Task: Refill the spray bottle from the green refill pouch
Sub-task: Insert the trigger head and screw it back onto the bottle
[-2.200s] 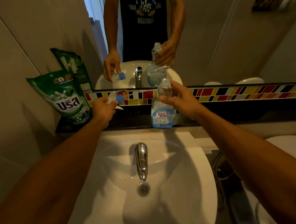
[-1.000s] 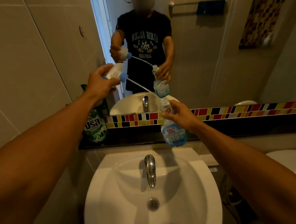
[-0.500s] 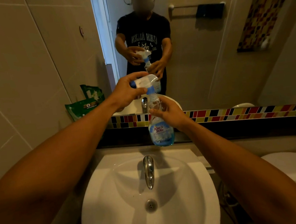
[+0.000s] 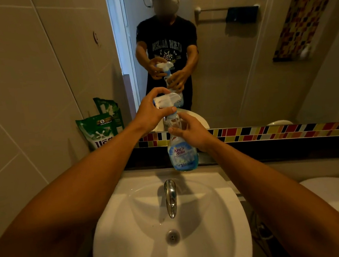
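A clear spray bottle [image 4: 183, 155] with a blue label and pale blue liquid is held upright above the back edge of the sink. My right hand [image 4: 190, 133] grips its neck and shoulder. My left hand [image 4: 152, 112] is closed around the white and blue trigger head [image 4: 167, 100], which sits on top of the bottle's neck. The green refill pouch [image 4: 100, 131] leans against the tiled wall on the dark ledge at the left, apart from both hands; my left forearm hides its lower edge.
A white sink [image 4: 170, 228] with a chrome tap [image 4: 170, 197] lies below the bottle. A mirror with a coloured tile strip [image 4: 279, 130] runs behind the ledge. A toilet [image 4: 338, 194] is at the right. The tiled wall closes the left side.
My left hand had lifted the trigger head with its dip tube out of the bottle, then brought it back down. The head now sits on the neck with my left hand around it.
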Available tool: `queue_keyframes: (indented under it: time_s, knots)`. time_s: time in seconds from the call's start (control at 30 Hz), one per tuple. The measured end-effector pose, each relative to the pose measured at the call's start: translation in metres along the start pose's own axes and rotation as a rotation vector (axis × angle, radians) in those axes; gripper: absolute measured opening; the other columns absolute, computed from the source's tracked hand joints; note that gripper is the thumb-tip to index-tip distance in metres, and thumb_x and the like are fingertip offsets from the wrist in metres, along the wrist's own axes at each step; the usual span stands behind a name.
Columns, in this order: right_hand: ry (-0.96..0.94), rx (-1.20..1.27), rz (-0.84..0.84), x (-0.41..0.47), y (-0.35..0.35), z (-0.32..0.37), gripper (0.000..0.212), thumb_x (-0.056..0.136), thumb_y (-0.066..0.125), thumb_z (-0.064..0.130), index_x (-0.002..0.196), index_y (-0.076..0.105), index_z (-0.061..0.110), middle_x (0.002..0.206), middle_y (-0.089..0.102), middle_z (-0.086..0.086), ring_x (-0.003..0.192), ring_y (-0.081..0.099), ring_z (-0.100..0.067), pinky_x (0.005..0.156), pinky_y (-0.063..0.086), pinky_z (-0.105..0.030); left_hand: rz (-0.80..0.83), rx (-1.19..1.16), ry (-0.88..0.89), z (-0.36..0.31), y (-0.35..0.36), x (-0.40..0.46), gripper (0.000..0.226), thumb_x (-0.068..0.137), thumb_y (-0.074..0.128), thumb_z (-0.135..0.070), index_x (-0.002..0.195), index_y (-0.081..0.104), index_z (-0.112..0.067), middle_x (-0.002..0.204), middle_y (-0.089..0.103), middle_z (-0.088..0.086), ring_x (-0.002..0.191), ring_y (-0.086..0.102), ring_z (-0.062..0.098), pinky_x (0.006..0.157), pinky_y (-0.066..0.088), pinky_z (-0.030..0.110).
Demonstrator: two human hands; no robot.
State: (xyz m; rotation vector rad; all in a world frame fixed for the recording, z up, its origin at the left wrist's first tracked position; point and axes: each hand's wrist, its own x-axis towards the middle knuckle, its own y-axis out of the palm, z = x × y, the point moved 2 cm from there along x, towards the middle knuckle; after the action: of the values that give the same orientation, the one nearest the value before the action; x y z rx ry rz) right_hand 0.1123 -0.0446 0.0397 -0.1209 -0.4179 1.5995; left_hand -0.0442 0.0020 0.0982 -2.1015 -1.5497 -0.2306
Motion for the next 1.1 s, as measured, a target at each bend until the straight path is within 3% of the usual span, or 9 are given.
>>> queue_keyframes:
  time_s: [0.2, 0.47, 0.67, 0.83, 1.0, 1.1]
  knots:
    - [0.021, 0.004, 0.003, 0.003, 0.001, 0.002, 0.043, 0.095, 0.073, 0.023, 0.135, 0.057, 0.022, 0.120, 0.073, 0.000, 0.109, 0.072, -0.018, 0.099, 0.058, -0.048, -0.064, -0.024, 0.017, 0.003, 0.002, -0.003, 0.053, 0.080, 0.081, -0.009, 0.127, 0.057, -0.014, 0.115, 0.058, -0.008, 0.096, 0.059, 0.007, 0.069, 0.051, 0.010]
    - [0.026, 0.004, 0.036, 0.001, -0.003, 0.007, 0.037, 0.096, 0.072, 0.019, 0.128, 0.056, 0.029, 0.110, 0.072, 0.008, 0.101, 0.071, -0.010, 0.085, 0.059, -0.030, 0.084, -0.041, -0.040, 0.004, -0.004, 0.001, 0.057, 0.084, 0.074, -0.002, 0.133, 0.050, -0.018, 0.124, 0.054, 0.003, 0.101, 0.062, 0.018, 0.068, 0.055, 0.017]
    - [-0.002, -0.017, 0.034, 0.002, -0.003, 0.011, 0.051, 0.095, 0.073, 0.020, 0.142, 0.053, 0.024, 0.125, 0.071, -0.003, 0.109, 0.071, -0.018, 0.093, 0.060, -0.038, 0.036, -0.081, -0.039, 0.008, -0.003, 0.004, 0.056, 0.081, 0.081, -0.014, 0.129, 0.051, -0.022, 0.119, 0.056, -0.004, 0.106, 0.061, 0.019, 0.074, 0.058, 0.022]
    - [0.001, -0.038, 0.025, 0.002, -0.009, 0.013, 0.048, 0.095, 0.074, 0.019, 0.140, 0.056, 0.018, 0.119, 0.073, -0.001, 0.097, 0.072, -0.007, 0.071, 0.057, -0.015, 0.063, -0.107, -0.083, 0.012, -0.005, 0.010, 0.055, 0.080, 0.081, -0.011, 0.125, 0.054, -0.029, 0.122, 0.057, 0.001, 0.108, 0.061, 0.026, 0.081, 0.059, 0.029]
    - [0.010, -0.023, 0.031, 0.002, -0.011, 0.013, 0.046, 0.094, 0.074, 0.016, 0.137, 0.058, 0.016, 0.113, 0.074, 0.000, 0.091, 0.073, -0.005, 0.066, 0.056, -0.011, 0.071, -0.134, -0.130, 0.013, -0.002, 0.014, 0.057, 0.081, 0.075, -0.002, 0.125, 0.052, -0.028, 0.119, 0.054, 0.004, 0.101, 0.059, 0.024, 0.068, 0.053, 0.020]
    - [-0.002, -0.020, 0.042, 0.001, -0.010, 0.014, 0.047, 0.095, 0.073, 0.015, 0.139, 0.057, 0.017, 0.112, 0.073, 0.003, 0.092, 0.072, -0.004, 0.068, 0.057, -0.012, 0.070, -0.180, -0.111, 0.014, 0.001, 0.012, 0.057, 0.082, 0.079, -0.009, 0.127, 0.049, -0.024, 0.118, 0.056, 0.002, 0.101, 0.061, 0.020, 0.074, 0.055, 0.022]
